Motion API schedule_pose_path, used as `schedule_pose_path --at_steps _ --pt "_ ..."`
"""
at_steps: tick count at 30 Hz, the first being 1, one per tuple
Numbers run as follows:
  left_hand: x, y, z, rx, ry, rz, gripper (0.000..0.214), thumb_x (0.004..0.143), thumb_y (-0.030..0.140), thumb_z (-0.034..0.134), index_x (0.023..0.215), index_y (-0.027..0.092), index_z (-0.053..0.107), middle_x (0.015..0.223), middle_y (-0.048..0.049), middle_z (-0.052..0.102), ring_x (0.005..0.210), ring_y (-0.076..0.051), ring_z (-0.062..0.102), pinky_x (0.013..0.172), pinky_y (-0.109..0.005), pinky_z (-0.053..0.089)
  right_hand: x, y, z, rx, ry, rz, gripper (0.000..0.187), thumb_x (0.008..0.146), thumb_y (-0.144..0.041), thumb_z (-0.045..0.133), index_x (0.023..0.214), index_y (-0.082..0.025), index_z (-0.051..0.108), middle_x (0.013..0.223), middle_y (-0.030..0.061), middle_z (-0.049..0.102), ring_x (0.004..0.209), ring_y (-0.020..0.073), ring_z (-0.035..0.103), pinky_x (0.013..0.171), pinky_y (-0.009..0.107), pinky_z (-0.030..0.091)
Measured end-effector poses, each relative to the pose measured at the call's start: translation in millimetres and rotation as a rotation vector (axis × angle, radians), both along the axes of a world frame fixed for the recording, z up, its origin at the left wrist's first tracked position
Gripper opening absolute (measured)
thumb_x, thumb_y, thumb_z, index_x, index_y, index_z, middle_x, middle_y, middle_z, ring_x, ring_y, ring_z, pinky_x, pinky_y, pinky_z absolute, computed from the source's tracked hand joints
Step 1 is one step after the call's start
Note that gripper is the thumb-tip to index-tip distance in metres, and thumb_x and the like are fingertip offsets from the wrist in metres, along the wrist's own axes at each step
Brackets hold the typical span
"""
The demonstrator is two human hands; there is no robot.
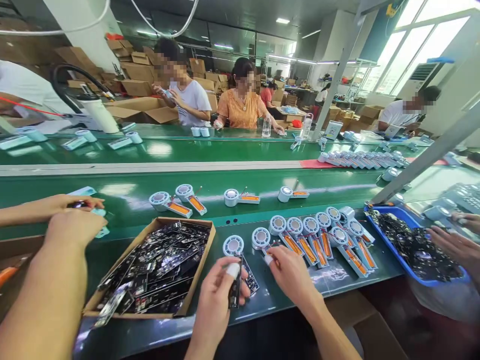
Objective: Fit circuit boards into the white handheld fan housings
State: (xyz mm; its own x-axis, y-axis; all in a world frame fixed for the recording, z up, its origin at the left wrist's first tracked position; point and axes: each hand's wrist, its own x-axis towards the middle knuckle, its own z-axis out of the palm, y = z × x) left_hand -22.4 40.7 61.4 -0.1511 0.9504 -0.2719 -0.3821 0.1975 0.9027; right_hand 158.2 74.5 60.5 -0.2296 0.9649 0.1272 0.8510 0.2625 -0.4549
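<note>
My left hand (217, 292) grips a narrow black circuit board (234, 287) between thumb and fingers, with a white cover on the thumb. Just behind it lie a pale blue handheld fan (233, 245) and another black circuit board (252, 277). My right hand (290, 272) closes on the handle end of a second pale blue fan (260, 237); the fingers and palm hide most of that handle. One white-covered fingertip shows there. Right of it, several open fans (311, 225) with orange strips in their handles lie in a row on the bench.
A cardboard tray (212, 237) heaped with circuit boards stands left of my hands. A blue basket (397, 257) of boards is at right, a co-worker's hands beside it. Another co-worker's arms (69, 235) reach in at left. Several fans (231, 197) lie on the green belt (123, 200).
</note>
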Motion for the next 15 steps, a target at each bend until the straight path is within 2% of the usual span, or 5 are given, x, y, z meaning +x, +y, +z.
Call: schedule_pose_path --at_steps 5,7,9,11,15 --pt "-5 -1 -8.5 0.002 -0.288 -0.168 0.059 0.075 0.065 0.072 0.113 0.019 0.071 0.121 -0.0179 0.075 0.109 -0.034 0.071 0.081 -0.042 0.06 -21 15 -18.3 0.127 -0.172 0.129 0.031 0.095 -0.007 0.052 0.119 -0.019 0.065 0.105 0.0099 0.066 0.093 0.0231 0.064 0.07 0.027 0.047" --pt "-12 -3 -14.1 0.042 -0.294 -0.203 0.067 0.065 0.064 0.081 0.114 0.021 0.071 0.127 -0.0192 0.072 0.116 -0.037 0.068 0.087 -0.046 0.058 -20 19 -26.5 0.176 -0.132 0.163 0.028 0.096 -0.006 0.05 0.113 -0.019 0.068 0.103 0.0103 0.066 0.092 0.0232 0.062 0.071 0.027 0.047" --pt "-8 -9 -23.3 0.004 -0.213 -0.195 0.065 0.057 0.055 0.09 0.109 0.021 0.07 0.117 -0.0176 0.076 0.11 -0.035 0.071 0.09 -0.043 0.056 -14 21 -32.5 0.199 -0.088 0.183 0.027 0.097 -0.006 0.048 0.107 -0.02 0.069 0.105 0.0096 0.066 0.093 0.0222 0.063 0.074 0.028 0.048" --pt "9 -16 -34.8 -0.065 -0.102 -0.195 0.053 0.062 0.052 0.088 0.1 0.02 0.069 0.095 -0.0117 0.08 0.091 -0.026 0.075 0.086 -0.037 0.056 -8 21 -36.0 0.199 0.008 0.203 0.028 0.096 -0.006 0.048 0.104 -0.021 0.07 0.11 0.0089 0.068 0.096 0.0211 0.064 0.08 0.028 0.049" --pt "57 -21 -52.9 -0.041 0.062 -0.37 0.054 0.075 0.072 0.066 0.08 0.018 0.064 0.044 0.0044 0.056 0.041 -0.012 0.051 0.05 -0.025 0.043 0 18 -38.4 0.17 0.324 0.213 0.028 0.092 -0.006 0.048 0.102 -0.021 0.07 0.107 0.0061 0.074 0.095 0.0185 0.068 0.085 0.027 0.052"
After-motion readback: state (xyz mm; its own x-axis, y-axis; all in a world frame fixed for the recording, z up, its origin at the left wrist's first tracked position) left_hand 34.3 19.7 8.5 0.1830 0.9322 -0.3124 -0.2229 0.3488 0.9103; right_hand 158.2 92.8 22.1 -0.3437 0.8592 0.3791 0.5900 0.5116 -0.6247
